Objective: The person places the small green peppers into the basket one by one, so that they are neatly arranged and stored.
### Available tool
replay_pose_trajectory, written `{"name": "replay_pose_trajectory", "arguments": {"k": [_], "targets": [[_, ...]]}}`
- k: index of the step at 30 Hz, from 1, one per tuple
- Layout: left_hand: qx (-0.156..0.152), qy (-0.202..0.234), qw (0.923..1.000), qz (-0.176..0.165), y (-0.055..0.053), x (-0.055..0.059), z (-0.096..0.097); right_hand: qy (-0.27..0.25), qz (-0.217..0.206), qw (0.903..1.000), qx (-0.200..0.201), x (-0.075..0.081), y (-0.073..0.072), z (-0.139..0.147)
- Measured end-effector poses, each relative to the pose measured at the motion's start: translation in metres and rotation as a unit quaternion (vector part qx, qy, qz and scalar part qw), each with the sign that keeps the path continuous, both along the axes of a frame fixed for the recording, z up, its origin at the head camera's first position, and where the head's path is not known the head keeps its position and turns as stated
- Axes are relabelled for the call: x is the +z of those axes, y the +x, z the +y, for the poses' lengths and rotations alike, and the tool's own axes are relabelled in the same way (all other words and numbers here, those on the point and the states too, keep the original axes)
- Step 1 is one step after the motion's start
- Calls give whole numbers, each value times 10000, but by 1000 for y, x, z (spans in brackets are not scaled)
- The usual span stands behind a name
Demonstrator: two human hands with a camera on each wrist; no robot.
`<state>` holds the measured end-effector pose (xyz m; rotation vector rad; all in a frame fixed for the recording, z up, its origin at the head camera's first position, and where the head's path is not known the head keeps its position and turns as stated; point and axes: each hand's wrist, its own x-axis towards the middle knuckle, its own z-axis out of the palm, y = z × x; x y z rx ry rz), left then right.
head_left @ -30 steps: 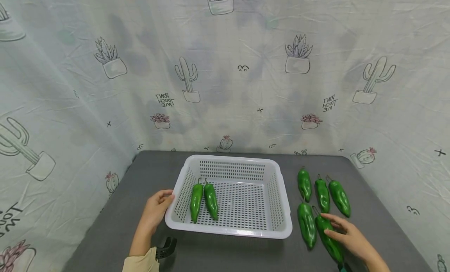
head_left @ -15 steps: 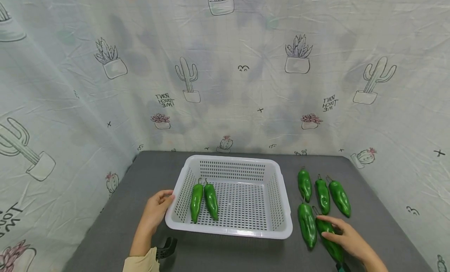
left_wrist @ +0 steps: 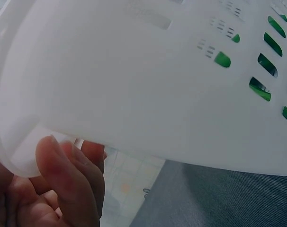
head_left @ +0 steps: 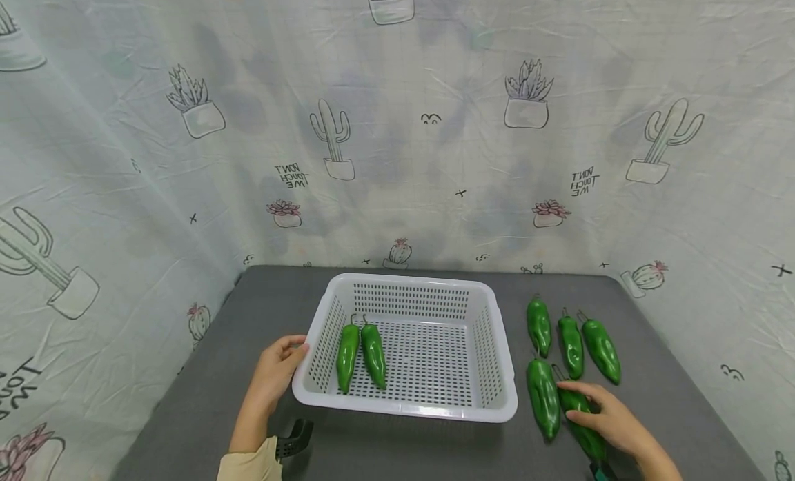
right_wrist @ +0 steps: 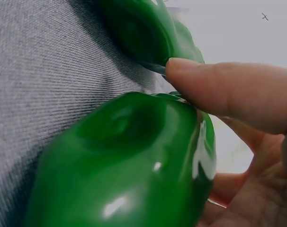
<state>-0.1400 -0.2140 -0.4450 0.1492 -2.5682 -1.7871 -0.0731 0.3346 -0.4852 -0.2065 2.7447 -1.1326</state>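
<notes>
A white perforated plastic basket (head_left: 404, 410) stands mid-table with two long green peppers (head_left: 373, 357) lying inside its left half. My left hand (head_left: 275, 370) holds the basket's left rim; in the left wrist view its fingers (left_wrist: 70, 179) curl beneath the lip. At the right, my right hand (head_left: 611, 422) grips a green pepper (head_left: 586, 439) lying on the table, thumb along its left side and fingers across its upper end. The right wrist view has this pepper (right_wrist: 120, 165) large, with the thumb (right_wrist: 228, 90) at its edge; the hand partly hides the far side.
Another green pepper (head_left: 543, 398) lies just left of the gripped one. Farther back are three more peppers (head_left: 570, 346) in a loose row. The dark grey tabletop (head_left: 397, 450) backs onto a hanging cloth (head_left: 397, 156) printed with cacti.
My right hand has shifted slightly left, its thumb farther over the pepper's left side. The left hand and the basket stay where they were.
</notes>
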Motion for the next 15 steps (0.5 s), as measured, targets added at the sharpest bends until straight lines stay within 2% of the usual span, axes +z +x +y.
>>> {"name": "replay_pose_trajectory", "arguments": {"k": [15], "targets": [[33,2,10000,44,1,0,1,-64,-317,9991,-274,1,1,-1]]}}
